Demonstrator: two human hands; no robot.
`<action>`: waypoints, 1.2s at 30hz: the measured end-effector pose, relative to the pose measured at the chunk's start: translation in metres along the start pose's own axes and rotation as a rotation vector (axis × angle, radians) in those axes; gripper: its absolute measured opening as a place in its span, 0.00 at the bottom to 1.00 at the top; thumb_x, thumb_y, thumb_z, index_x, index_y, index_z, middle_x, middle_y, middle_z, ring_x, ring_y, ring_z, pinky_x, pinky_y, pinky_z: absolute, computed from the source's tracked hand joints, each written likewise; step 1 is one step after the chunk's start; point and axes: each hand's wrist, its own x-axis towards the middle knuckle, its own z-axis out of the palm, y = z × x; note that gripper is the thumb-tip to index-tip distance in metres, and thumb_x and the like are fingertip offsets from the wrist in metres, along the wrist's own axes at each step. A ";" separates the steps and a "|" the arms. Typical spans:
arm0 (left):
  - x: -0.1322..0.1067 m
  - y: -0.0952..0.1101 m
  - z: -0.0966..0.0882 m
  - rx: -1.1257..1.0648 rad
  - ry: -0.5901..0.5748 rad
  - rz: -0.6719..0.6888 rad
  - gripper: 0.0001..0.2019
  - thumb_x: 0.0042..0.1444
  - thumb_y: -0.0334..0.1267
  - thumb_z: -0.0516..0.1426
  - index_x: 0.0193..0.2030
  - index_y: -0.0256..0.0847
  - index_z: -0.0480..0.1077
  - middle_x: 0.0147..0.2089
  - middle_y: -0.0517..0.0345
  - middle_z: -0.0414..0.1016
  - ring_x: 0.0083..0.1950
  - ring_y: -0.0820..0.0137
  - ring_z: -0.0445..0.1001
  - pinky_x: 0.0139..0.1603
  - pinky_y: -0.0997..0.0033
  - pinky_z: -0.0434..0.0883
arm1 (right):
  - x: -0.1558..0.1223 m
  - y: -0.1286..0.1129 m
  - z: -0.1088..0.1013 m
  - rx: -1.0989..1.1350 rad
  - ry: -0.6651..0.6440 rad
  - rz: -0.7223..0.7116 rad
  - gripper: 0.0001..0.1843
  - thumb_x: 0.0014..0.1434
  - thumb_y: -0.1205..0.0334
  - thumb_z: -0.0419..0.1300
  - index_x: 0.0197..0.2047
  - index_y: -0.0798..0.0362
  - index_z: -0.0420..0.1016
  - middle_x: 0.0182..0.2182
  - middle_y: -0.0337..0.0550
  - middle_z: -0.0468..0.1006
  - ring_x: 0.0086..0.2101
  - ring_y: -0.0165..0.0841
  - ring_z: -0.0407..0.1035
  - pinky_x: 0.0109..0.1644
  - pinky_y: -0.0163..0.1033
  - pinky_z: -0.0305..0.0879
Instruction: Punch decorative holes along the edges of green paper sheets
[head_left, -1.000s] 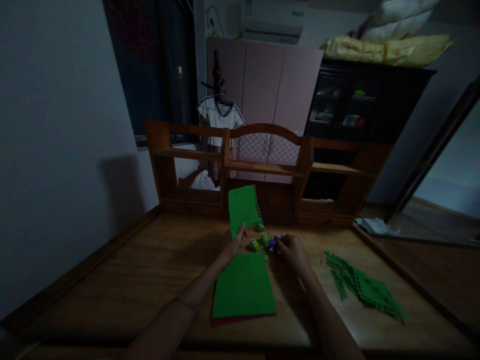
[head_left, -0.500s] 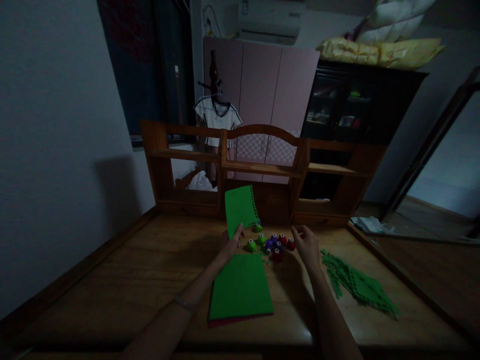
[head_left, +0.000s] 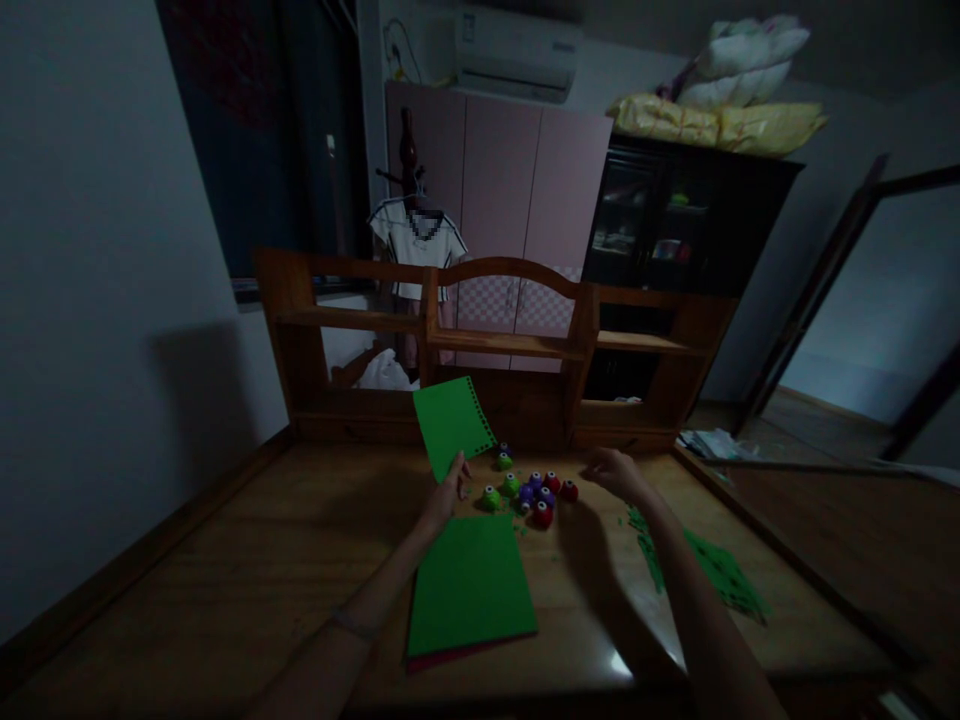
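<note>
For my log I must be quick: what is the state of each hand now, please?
Left hand: closed, holding a green sheet.
Right hand: nothing visibly held; fully open or closed cannot be told.

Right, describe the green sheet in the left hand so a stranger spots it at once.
Start at the shelf unit at the back of the wooden desk. In front of it, the left hand grips the green sheet. Unlike the green-topped stack and green pieces lying on the desk, it is held up, small holes lining its right edge.
</note>
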 end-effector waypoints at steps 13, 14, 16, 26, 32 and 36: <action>0.002 -0.001 -0.006 0.004 0.077 0.060 0.25 0.50 0.61 0.45 0.24 0.39 0.65 0.13 0.66 0.57 0.18 0.76 0.59 0.26 0.77 0.59 | -0.003 -0.027 0.033 -0.015 -0.024 -0.220 0.16 0.46 0.65 0.60 0.41 0.54 0.72 0.39 0.46 0.71 0.32 0.29 0.68 0.35 0.32 0.61; 0.001 0.000 -0.006 0.014 0.075 0.060 0.25 0.51 0.61 0.44 0.24 0.40 0.65 0.13 0.66 0.57 0.18 0.76 0.59 0.26 0.77 0.59 | -0.003 -0.033 0.032 -0.007 -0.029 -0.243 0.15 0.47 0.64 0.59 0.41 0.54 0.72 0.39 0.46 0.72 0.32 0.29 0.68 0.35 0.32 0.61; 0.001 0.000 -0.006 0.029 0.064 0.056 0.25 0.51 0.60 0.44 0.24 0.40 0.65 0.13 0.65 0.57 0.18 0.76 0.59 0.27 0.76 0.60 | -0.002 -0.046 0.030 -0.006 -0.066 -0.266 0.15 0.47 0.64 0.59 0.40 0.54 0.73 0.37 0.45 0.72 0.33 0.30 0.68 0.35 0.32 0.61; 0.004 -0.002 -0.005 0.037 0.061 0.048 0.25 0.51 0.60 0.43 0.23 0.40 0.65 0.12 0.66 0.56 0.17 0.75 0.60 0.26 0.75 0.60 | -0.011 -0.093 0.046 -0.251 -0.302 -0.302 0.14 0.43 0.61 0.62 0.37 0.53 0.74 0.33 0.42 0.75 0.33 0.32 0.67 0.32 0.31 0.56; 0.003 -0.001 -0.006 0.006 0.036 0.028 0.25 0.50 0.60 0.44 0.24 0.40 0.64 0.13 0.65 0.57 0.18 0.74 0.60 0.25 0.75 0.59 | -0.012 -0.101 0.062 -0.399 -0.199 -0.265 0.09 0.45 0.61 0.60 0.30 0.55 0.71 0.33 0.47 0.74 0.34 0.33 0.67 0.32 0.31 0.54; 0.005 0.000 -0.007 0.007 0.082 0.001 0.25 0.50 0.61 0.44 0.23 0.40 0.64 0.13 0.65 0.57 0.18 0.74 0.59 0.24 0.76 0.59 | -0.010 -0.100 0.051 -0.177 -0.140 -0.232 0.13 0.43 0.59 0.62 0.33 0.55 0.70 0.29 0.43 0.73 0.29 0.29 0.66 0.29 0.30 0.55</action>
